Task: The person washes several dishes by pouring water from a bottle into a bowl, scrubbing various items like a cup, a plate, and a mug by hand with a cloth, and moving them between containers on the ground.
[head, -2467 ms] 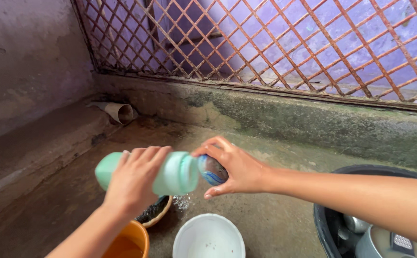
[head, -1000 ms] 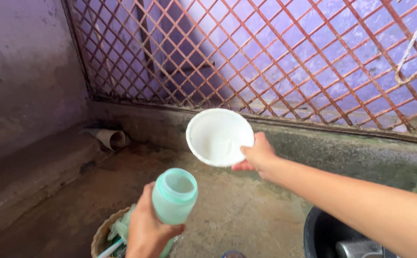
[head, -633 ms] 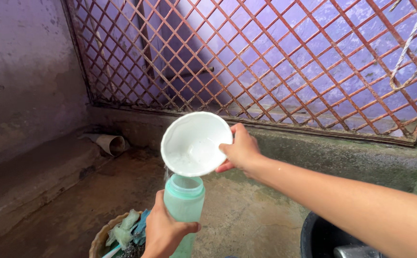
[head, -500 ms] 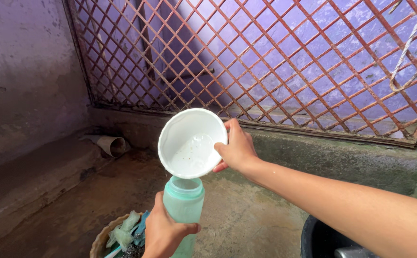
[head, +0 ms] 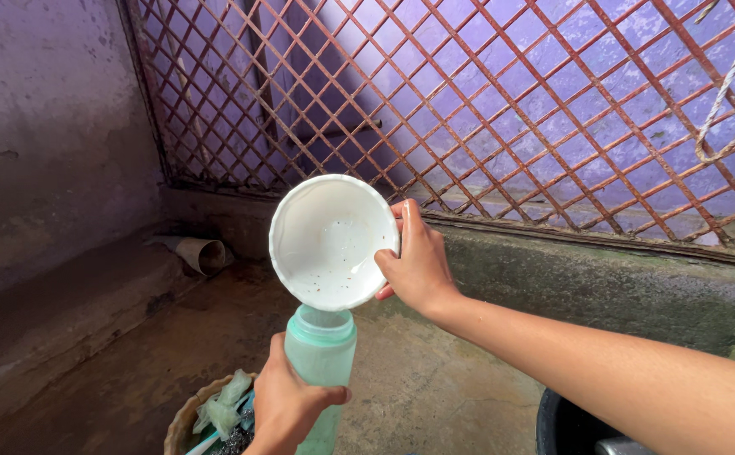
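My left hand point(head: 287, 409) is wrapped around an upright mint-green bottle point(head: 321, 358). Just above its open mouth, my right hand point(head: 414, 265) grips the rim of a tilted white bowl point(head: 329, 244). Left of my left hand sits a basket point(head: 190, 417); beyond both, a rusty lattice grille point(head: 511, 109).

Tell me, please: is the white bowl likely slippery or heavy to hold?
Probably light: the right hand holds the white bowl tilted by its rim alone, over the green bottle. Perhaps slippery, since its inside looks wet. It seems stiff, keeping its round shape.
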